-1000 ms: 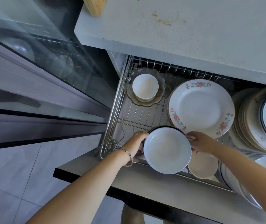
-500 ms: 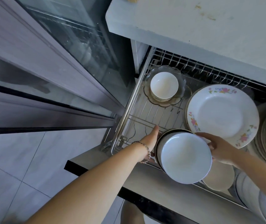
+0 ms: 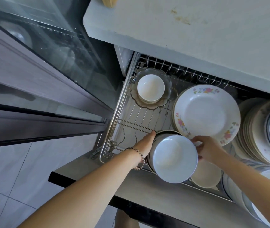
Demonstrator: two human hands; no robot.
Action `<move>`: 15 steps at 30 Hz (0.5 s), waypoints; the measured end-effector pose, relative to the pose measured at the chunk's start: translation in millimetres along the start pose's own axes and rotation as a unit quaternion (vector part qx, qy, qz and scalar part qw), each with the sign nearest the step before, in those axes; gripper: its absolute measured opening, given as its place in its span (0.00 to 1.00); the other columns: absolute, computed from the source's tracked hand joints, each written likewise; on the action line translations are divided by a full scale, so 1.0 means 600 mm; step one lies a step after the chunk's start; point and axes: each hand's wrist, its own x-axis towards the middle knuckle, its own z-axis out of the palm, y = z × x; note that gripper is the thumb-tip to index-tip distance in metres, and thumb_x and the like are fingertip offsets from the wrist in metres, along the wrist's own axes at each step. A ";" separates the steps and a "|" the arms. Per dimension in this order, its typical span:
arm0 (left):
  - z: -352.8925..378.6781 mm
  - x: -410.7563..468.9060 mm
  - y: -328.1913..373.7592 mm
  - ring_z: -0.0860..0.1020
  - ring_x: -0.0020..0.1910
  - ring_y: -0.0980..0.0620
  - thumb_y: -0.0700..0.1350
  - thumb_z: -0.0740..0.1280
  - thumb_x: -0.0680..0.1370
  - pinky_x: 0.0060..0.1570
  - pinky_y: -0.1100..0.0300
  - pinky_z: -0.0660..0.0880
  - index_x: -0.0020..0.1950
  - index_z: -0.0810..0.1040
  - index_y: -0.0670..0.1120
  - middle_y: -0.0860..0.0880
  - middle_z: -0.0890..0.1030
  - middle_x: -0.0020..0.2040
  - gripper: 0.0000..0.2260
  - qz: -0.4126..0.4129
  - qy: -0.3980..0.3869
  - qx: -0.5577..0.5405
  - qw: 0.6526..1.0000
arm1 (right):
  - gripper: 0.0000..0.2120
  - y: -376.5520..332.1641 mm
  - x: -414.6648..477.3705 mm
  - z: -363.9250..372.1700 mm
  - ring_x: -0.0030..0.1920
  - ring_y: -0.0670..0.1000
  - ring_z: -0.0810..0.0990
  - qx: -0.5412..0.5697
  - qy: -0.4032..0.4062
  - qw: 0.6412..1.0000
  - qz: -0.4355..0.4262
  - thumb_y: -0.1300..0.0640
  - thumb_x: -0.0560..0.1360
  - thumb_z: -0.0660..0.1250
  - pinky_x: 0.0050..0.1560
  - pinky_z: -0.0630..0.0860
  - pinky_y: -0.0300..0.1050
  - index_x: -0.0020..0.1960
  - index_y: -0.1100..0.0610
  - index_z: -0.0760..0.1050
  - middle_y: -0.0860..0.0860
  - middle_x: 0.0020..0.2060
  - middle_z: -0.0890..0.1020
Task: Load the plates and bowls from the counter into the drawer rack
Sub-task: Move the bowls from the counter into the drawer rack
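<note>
A stack of white round bowls hangs above the front of the steel wire drawer rack, bare wire just leftward. The left hand presses flat-fingered on its side; the right hand grips its rim.

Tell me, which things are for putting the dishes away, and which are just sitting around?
For the job: stack of white bowls, left hand, right hand, drawer rack, floral plate.
Just there: wooden object, glass door, floor tiles.
</note>
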 end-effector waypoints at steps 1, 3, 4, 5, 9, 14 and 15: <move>0.004 -0.017 0.009 0.79 0.55 0.42 0.78 0.54 0.60 0.60 0.43 0.72 0.48 0.78 0.52 0.45 0.82 0.52 0.35 0.006 0.006 0.010 1.000 | 0.13 0.004 0.000 -0.001 0.32 0.60 0.76 0.006 0.002 1.000 0.007 0.72 0.73 0.62 0.24 0.78 0.43 0.40 0.56 0.78 0.60 0.39 0.80; 0.007 -0.086 0.046 0.77 0.59 0.42 0.76 0.51 0.64 0.64 0.44 0.71 0.56 0.77 0.55 0.46 0.81 0.57 0.34 0.024 0.016 -0.012 1.000 | 0.14 0.005 -0.003 -0.002 0.29 0.58 0.76 0.006 -0.001 1.000 0.000 0.70 0.75 0.61 0.20 0.75 0.38 0.39 0.55 0.77 0.58 0.36 0.79; 0.011 -0.090 0.049 0.75 0.63 0.43 0.72 0.49 0.69 0.67 0.46 0.68 0.63 0.74 0.55 0.47 0.78 0.63 0.32 0.050 0.020 -0.007 0.999 | 0.13 0.005 -0.006 -0.002 0.28 0.56 0.76 0.012 -0.002 1.000 -0.004 0.70 0.75 0.61 0.19 0.73 0.35 0.41 0.56 0.78 0.57 0.35 0.79; 0.015 -0.092 0.052 0.72 0.67 0.44 0.67 0.47 0.74 0.69 0.49 0.65 0.68 0.69 0.55 0.48 0.73 0.68 0.29 0.068 0.024 0.006 0.997 | 0.11 0.006 -0.005 0.000 0.28 0.55 0.76 0.023 -0.004 1.000 -0.005 0.69 0.76 0.60 0.18 0.72 0.33 0.44 0.58 0.79 0.57 0.36 0.79; 0.020 -0.084 0.055 0.70 0.69 0.44 0.66 0.44 0.76 0.71 0.47 0.63 0.71 0.67 0.52 0.47 0.70 0.71 0.31 0.075 0.050 0.033 0.995 | 0.09 0.005 -0.001 0.005 0.28 0.53 0.77 0.045 0.012 0.999 0.015 0.66 0.77 0.61 0.17 0.70 0.32 0.50 0.61 0.80 0.58 0.43 0.80; 0.019 -0.072 0.061 0.74 0.64 0.42 0.72 0.45 0.65 0.67 0.44 0.68 0.67 0.71 0.53 0.44 0.76 0.65 0.39 0.021 0.063 0.026 0.997 | 0.09 -0.005 -0.003 0.004 0.21 0.50 0.78 0.029 0.030 0.999 0.028 0.61 0.78 0.62 0.25 0.77 0.38 0.50 0.61 0.80 0.59 0.40 0.79; 0.016 -0.072 0.064 0.76 0.61 0.42 0.73 0.46 0.64 0.65 0.44 0.69 0.66 0.72 0.53 0.43 0.78 0.63 0.39 0.009 0.063 0.016 0.998 | 0.09 -0.010 -0.004 0.005 0.26 0.55 0.81 0.019 0.035 0.999 0.032 0.62 0.77 0.61 0.33 0.81 0.44 0.50 0.62 0.80 0.59 0.40 0.79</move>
